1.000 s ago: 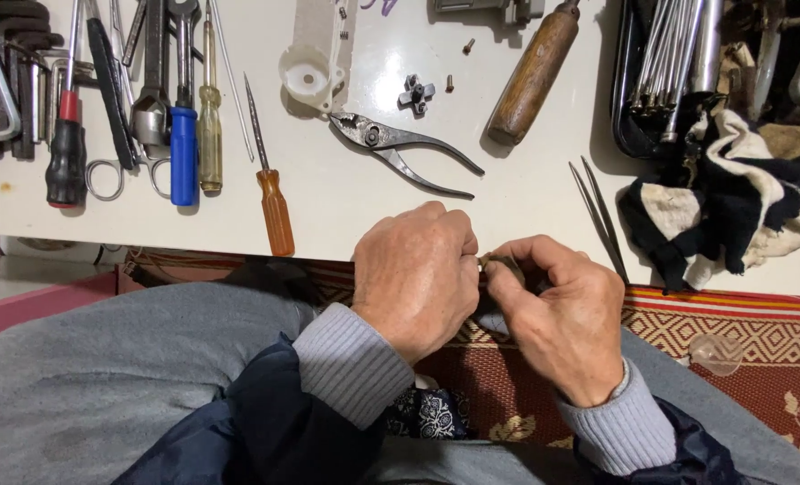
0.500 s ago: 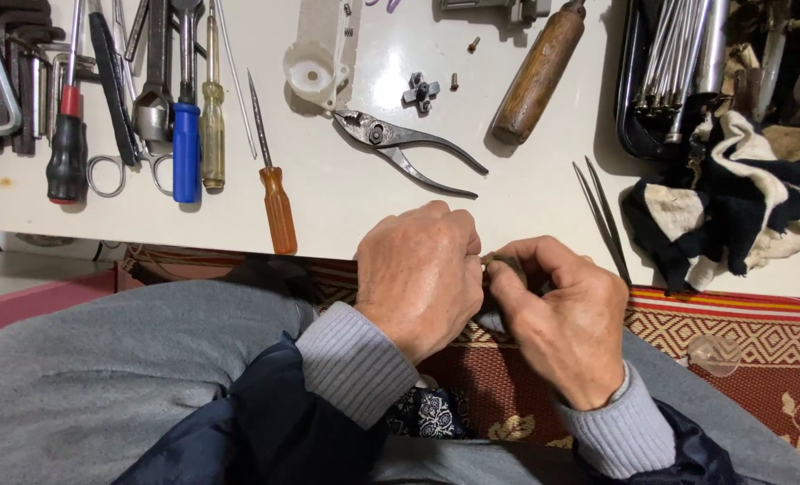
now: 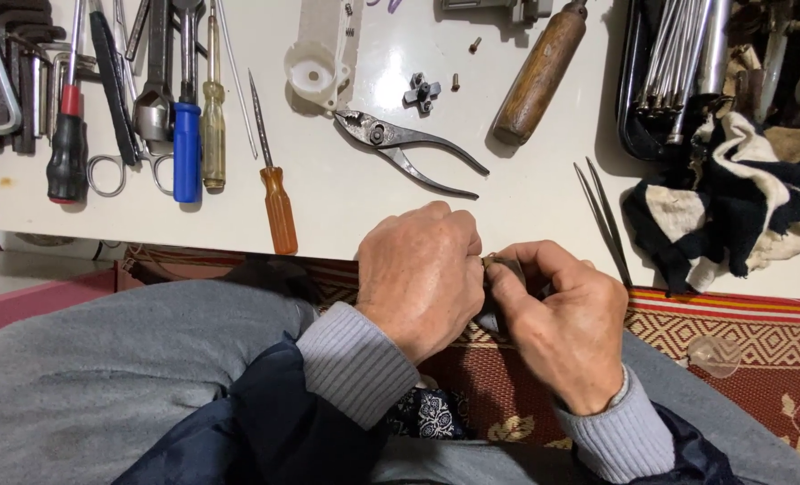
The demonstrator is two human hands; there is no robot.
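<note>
My left hand (image 3: 422, 274) and my right hand (image 3: 566, 319) meet just below the near edge of a white table (image 3: 346, 193), over my lap. Both pinch a small brownish metal part (image 3: 492, 262) between fingertips; most of it is hidden by my fingers. On the table just beyond lie slip-joint pliers (image 3: 404, 148), thin tweezers (image 3: 605, 216) and an orange-handled screwdriver (image 3: 274, 184).
Screwdrivers, wrenches and scissors (image 3: 117, 99) lie in a row at the table's left. A wooden-handled tool (image 3: 539, 76), a white plastic part (image 3: 319, 58), a small black cross piece (image 3: 421, 92), loose screws, a black-and-white rag (image 3: 732, 202). A patterned red rug (image 3: 759, 350) lies below.
My hands stay together at the same spot. The fingers shift only slightly around the small part.
</note>
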